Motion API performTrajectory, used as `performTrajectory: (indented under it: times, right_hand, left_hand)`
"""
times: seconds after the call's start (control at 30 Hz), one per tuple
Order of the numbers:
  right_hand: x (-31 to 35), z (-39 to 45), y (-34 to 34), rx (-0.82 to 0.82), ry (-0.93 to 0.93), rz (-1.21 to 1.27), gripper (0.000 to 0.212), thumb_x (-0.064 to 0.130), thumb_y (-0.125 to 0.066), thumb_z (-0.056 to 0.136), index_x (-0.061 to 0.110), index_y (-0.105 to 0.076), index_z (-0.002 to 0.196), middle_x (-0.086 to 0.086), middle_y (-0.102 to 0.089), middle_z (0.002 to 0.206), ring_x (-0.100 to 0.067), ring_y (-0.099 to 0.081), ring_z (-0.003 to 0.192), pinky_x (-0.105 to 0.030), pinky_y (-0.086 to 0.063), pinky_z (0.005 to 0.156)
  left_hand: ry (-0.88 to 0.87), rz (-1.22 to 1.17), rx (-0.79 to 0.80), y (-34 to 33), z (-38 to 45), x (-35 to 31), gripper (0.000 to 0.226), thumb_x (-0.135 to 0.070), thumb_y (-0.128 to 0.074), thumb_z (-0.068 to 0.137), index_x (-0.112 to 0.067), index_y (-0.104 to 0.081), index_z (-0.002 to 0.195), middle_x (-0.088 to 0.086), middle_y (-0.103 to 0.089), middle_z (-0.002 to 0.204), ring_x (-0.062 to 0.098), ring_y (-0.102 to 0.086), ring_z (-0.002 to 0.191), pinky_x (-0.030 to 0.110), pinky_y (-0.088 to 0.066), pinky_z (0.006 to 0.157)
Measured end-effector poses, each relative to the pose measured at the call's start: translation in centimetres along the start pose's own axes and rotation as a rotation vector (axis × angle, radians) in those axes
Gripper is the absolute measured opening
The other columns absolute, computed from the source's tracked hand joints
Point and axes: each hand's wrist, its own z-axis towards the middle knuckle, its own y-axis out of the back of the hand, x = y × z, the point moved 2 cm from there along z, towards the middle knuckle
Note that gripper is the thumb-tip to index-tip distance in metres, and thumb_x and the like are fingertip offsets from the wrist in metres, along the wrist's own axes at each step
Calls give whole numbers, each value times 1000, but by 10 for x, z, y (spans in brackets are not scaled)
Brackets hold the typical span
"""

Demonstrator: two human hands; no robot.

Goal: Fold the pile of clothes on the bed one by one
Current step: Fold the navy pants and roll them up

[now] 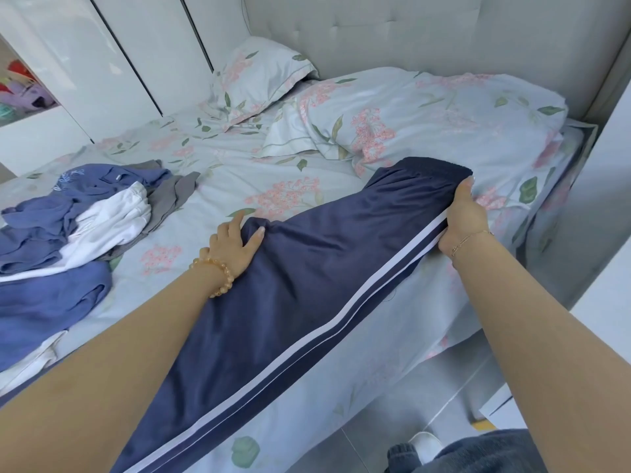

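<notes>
Navy trousers (pixel 307 285) look soft, light and slippery, best held at the waistband, where the right hand (pixel 461 223) grips the striped seam while the left hand (pixel 235 247) presses flat, fingers straight.

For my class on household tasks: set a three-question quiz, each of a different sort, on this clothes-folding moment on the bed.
1. True or false: the navy trousers lie on the floor.
2. Which hand grips the trousers at the white side stripe near the waistband? A) left hand B) right hand
3. Fill in: the unfolded pile of clothes lies on the bed to the person's ____.

Key: 1 false, they lie on the bed; 2 B; 3 left.
</notes>
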Motion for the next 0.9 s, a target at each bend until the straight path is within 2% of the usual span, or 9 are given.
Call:
performTrajectory:
  times: [0.13, 0.2, 0.3, 0.43, 0.53, 0.63, 0.7, 0.8, 0.9]
  right_hand:
    - [-3, -16, -5, 32, 24, -17, 54, 57, -59, 87, 16, -52, 121, 9, -54, 89, -10, -54, 72, -22, -47, 56]
    - [-12, -29, -8, 14, 86, -13, 58, 38, -66, 88, 14, -43, 135, 2, -58, 116, -17, -59, 94, -31, -54, 78]
    - [-29, -56, -13, 11, 277, -163, 79, 13, -63, 86, 13, -17, 150, -6, -40, 146, -23, -50, 122, -37, -43, 105]
    - [-57, -105, -22, 72, 505, -824, 99, 23, -64, 83, 6, 3, 153, -10, 9, 162, -27, -4, 149, -36, -15, 119]
    - [-87, -145, -29, 141, 742, -1322, 91, 33, -61, 87, 5, -6, 153, -15, 17, 160, -33, 15, 147, -50, 1, 118]
    - [-119, -186, -45, 392, 1005, -1709, 73, 51, -40, 96, 11, -17, 153, -8, 3, 163, -25, 11, 149, -53, 9, 116]
    - [-142, -213, -60, 692, 984, -1796, 76, 64, -21, 95, 15, -17, 154, -3, -4, 163, -18, 3, 150, -48, 8, 119]
    - [-181, -249, -76, 1018, 996, -1901, 108, 83, 20, 62, 28, 8, 154, 4, 12, 162, -20, 12, 149, -45, 4, 120]
    - [-218, -279, -88, 1165, 1118, -1945, 115, 80, 41, 45, 38, 17, 149, 8, 20, 160, -22, 21, 147, -48, 9, 119]
  left_hand:
    - [-93, 142, 41, -2, -49, 29, 69, -61, -33, 94, -34, -8, 152, 0, -12, 160, 23, -17, 145, 46, -13, 117]
    - [-85, 158, 38, 0, -71, 46, 65, -59, -33, 95, -35, -13, 152, -2, -10, 161, 21, -14, 146, 47, -9, 119]
    - [-57, 158, 76, 8, -101, 74, 58, -56, -31, 97, -35, -22, 150, -4, -7, 161, 18, -7, 148, 47, -3, 120]
    - [-36, 187, 81, 18, -150, 118, 55, -52, -27, 99, -38, -15, 151, -4, -4, 162, 17, -2, 149, 48, -2, 120]
    - [7, 212, 67, 27, -183, 150, 57, -53, -25, 99, -40, -8, 151, -5, -2, 161, 17, -1, 149, 47, -3, 119]
    - [53, 275, 56, 34, -211, 190, 57, -53, -18, 99, -39, 1, 151, -6, 2, 161, 15, 1, 149, 46, -4, 120]
    - [92, 362, 55, 38, -228, 222, 57, -50, -13, 100, -38, 9, 150, -6, 9, 161, 16, 6, 148, 46, -3, 120]
    - [171, 418, 53, 48, -253, 269, 56, -50, -10, 99, -40, 15, 149, -3, 18, 160, 18, 12, 148, 47, -2, 119]
    - [255, 448, 82, 61, -277, 308, 57, -49, -12, 100, -40, 17, 149, 0, 23, 159, 21, 17, 147, 50, 0, 119]
